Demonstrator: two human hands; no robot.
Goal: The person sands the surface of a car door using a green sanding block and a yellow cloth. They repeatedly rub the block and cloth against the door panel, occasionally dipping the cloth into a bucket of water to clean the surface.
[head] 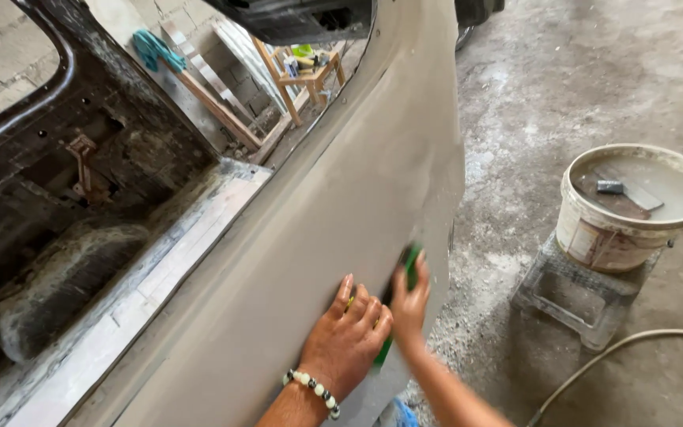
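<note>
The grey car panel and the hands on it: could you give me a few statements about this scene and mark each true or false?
1. Both hands press a green sanding block against the grey car panel. True.
2. The left hand wears a beaded bracelet at the wrist. True.
3. The bucket stands directly on the concrete floor. False: it sits on a small clear stool.
4. The bucket is empty. False: it holds cloudy water with a scraper-like tool in it.
5. A hose lies on the floor near the stool. True.
</note>
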